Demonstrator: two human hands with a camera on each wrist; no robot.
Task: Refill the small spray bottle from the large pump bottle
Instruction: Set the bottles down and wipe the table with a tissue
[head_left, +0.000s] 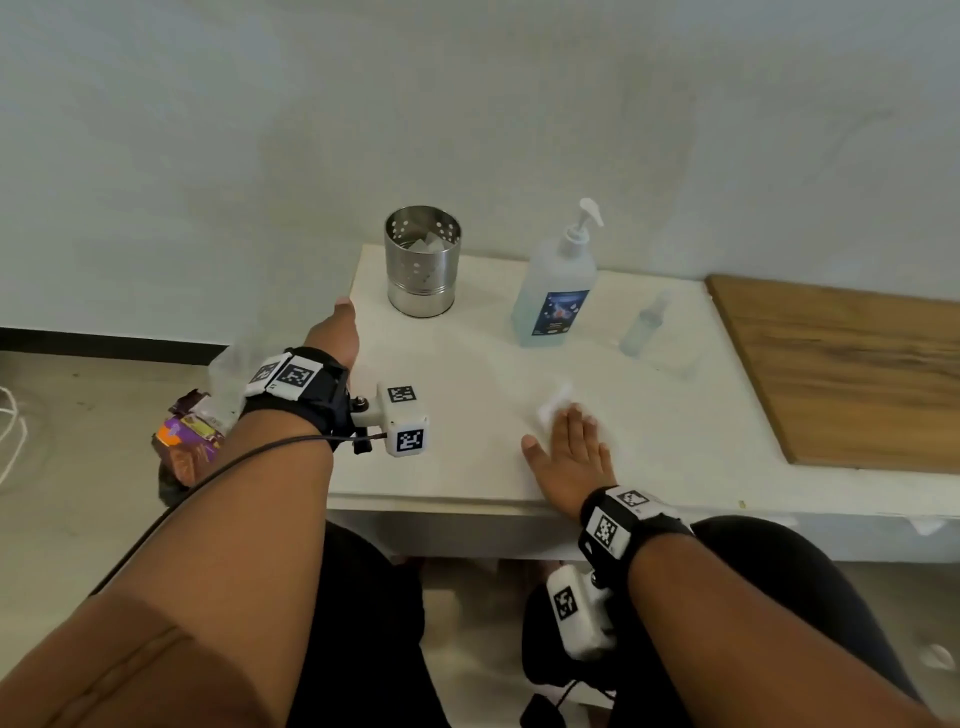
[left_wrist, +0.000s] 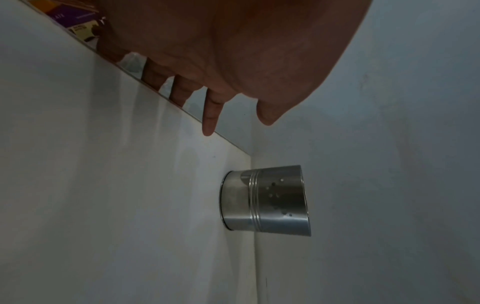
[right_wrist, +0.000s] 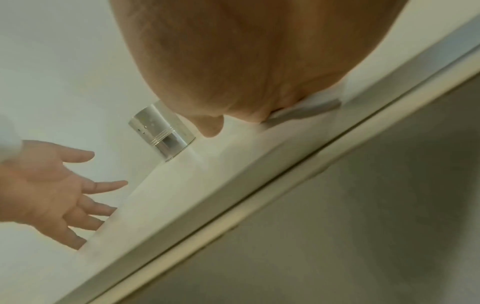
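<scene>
White tissue (head_left: 555, 404) lies under the flat, open right hand (head_left: 574, 460) at the white table's (head_left: 467, 467) near edge; left hand (head_left: 337, 332) spread, empty. Beyond, upright, stand the small clear spray bottle (head_left: 644, 325) and tall pump bottle (head_left: 556, 283), nearer the right hand

White counter (head_left: 467, 467) against wall. On it: perforated steel canister (head_left: 422, 260) far left; large pump bottle (head_left: 555, 291) upright, centre-far; small spray bottle (head_left: 644, 325) just right of it; white tissue (head_left: 553, 405) near centre; wooden board (head_left: 852, 374) right.
</scene>
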